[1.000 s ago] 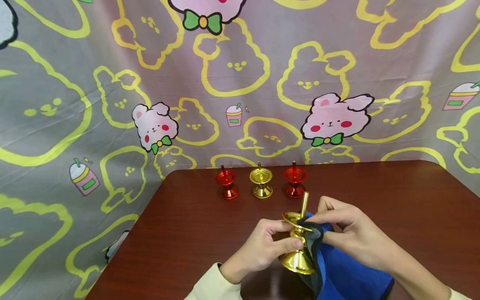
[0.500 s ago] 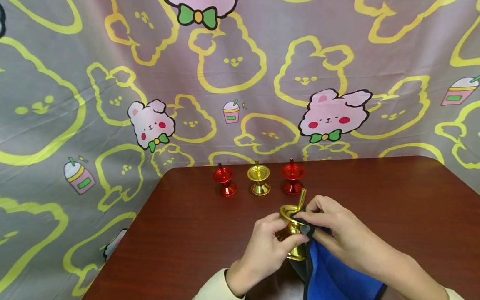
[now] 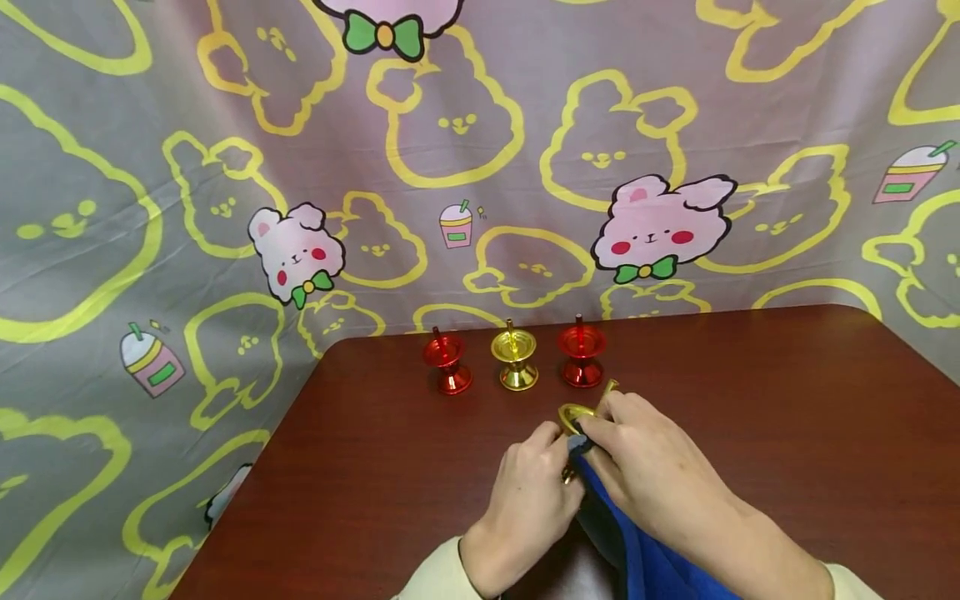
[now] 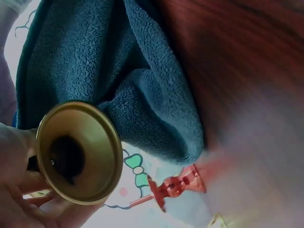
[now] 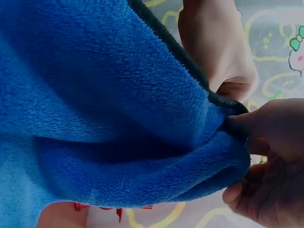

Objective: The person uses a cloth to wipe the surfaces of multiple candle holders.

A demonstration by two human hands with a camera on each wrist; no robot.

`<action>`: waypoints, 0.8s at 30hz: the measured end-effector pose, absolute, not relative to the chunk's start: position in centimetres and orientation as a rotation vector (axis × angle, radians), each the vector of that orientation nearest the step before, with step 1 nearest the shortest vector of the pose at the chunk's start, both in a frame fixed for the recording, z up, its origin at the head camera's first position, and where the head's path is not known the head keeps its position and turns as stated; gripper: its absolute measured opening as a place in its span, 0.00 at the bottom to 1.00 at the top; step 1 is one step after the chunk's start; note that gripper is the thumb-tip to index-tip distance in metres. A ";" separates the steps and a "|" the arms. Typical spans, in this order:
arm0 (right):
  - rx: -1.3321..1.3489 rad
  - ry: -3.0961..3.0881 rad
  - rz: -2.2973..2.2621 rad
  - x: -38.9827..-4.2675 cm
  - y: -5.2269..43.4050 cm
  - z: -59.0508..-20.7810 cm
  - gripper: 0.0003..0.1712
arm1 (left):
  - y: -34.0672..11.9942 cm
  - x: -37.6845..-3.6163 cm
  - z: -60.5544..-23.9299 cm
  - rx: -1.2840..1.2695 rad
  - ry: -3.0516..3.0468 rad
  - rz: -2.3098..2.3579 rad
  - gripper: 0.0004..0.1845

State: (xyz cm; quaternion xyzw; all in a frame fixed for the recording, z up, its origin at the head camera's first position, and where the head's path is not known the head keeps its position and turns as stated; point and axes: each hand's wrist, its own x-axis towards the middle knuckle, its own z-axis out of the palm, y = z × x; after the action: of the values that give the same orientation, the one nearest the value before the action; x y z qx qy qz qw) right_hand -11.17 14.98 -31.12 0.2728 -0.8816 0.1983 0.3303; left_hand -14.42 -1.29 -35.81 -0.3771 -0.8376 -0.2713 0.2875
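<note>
My left hand (image 3: 521, 500) holds a gold candle holder (image 3: 573, 414) near the table's front middle, its dish and spike tilted and mostly covered by the hands. In the left wrist view the holder's hollow base (image 4: 102, 183) faces the camera, with fingers wrapped behind it. A blue cloth (image 5: 109, 90) with a dark edge and greyish underside hangs from my right hand (image 3: 660, 458). Thumb and fingers of that hand pinch the cloth against the holder's dish, beside the spike. The holder's stem is largely hidden in the head view.
Toward the back of the brown table (image 3: 360, 467) stand a red candle holder (image 3: 447, 362), a smaller gold candle holder (image 3: 515, 358) and another red candle holder (image 3: 581, 357), upright in a row. A patterned curtain (image 3: 480, 150) hangs behind and along the left.
The gold candle holder has turned in my left hand and shows less of itself. My right hand has moved left over the dish with the cloth. The head view has shifted slightly.
</note>
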 end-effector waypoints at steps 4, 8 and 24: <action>0.772 -2.210 0.663 -11.6 14.7 -31.4 0.17 | -1.8 -14.7 -35.6 -1.016 -2.241 -0.964 0.15; 0.826 -2.133 0.960 -11.8 15.1 -32.0 0.20 | -2.4 -15.0 -35.2 -1.009 -2.219 -1.216 0.12; 0.793 -2.151 1.753 -12.5 17.4 -32.7 0.08 | -2.7 -15.1 -35.3 -1.156 -2.211 -1.989 0.14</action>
State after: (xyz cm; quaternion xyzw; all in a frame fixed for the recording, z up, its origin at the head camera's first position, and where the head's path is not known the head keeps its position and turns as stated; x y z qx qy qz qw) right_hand -12.51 17.42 -32.72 0.2724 -0.7394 0.6023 0.1275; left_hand -15.14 -2.74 -35.34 -0.3621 -0.6928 -0.6231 -0.0246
